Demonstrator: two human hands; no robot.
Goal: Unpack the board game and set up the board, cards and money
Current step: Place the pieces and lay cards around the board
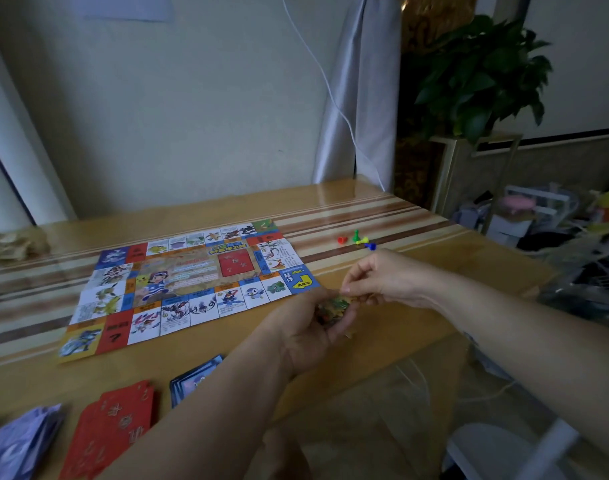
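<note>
Head view: a small stack (pixel 334 305) of yellow-green printed slips sits in the left hand (pixel 310 337), fingers curled round it. It's too blurred to say if it's cards or money. It's held above the desk (pixel 393 334), just off the near-right corner of the board (pixel 188 285). The right hand (pixel 382 278) pinches the stack's top edge w/ thumb & fingertips.

The board is already unfolded and lies flat mid-desk. It's a thin glossy sheet w/ faint fold creases and bright picture squares round the rim. Along the near edge are a red card pile (pixel 112 427), loosely fanned, and a blue-backed deck (pixel 192 379) partly behind the left forearm. At far left is a purple pile (pixel 22 441), soft and slumped, poss. paper notes. Four small plastic pawns (pixel 356 239) (red, green, yellow, blue) sit beyond the board's right end. The desk top is shiny, w/ wood-look stripes.

My read: mostly done. What's left is approx. laying out this last stack and squaring up the piles.
</note>
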